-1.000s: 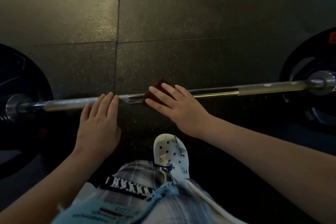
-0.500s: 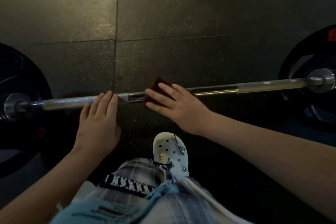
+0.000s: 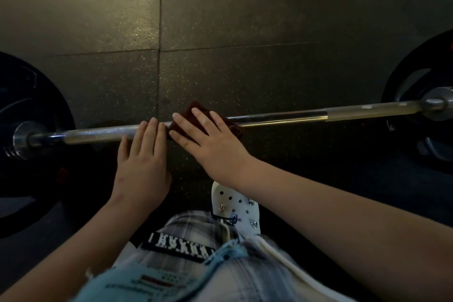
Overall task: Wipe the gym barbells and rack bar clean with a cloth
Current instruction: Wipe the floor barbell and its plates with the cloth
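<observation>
A steel barbell (image 3: 282, 117) lies across the dark rubber floor, with a black plate at the left end (image 3: 22, 144) and another at the right end (image 3: 424, 115). A dark red cloth (image 3: 190, 111) is draped over the bar near its middle. My right hand (image 3: 208, 140) presses flat on the cloth with straight, spread fingers. My left hand (image 3: 144, 157) rests on the knurled part of the bar just left of the cloth, fingers straight, fingertips on the bar. The two hands nearly touch.
The floor is dark speckled rubber tiles with seams (image 3: 160, 32). My white clog (image 3: 235, 206) stands on the floor just behind the bar, under my right wrist. My knee in pale checked fabric (image 3: 191, 262) fills the bottom middle.
My right hand with the cloth has slid left along the bar, closing the gap to my left hand. The left hand has stayed in place on the bar.
</observation>
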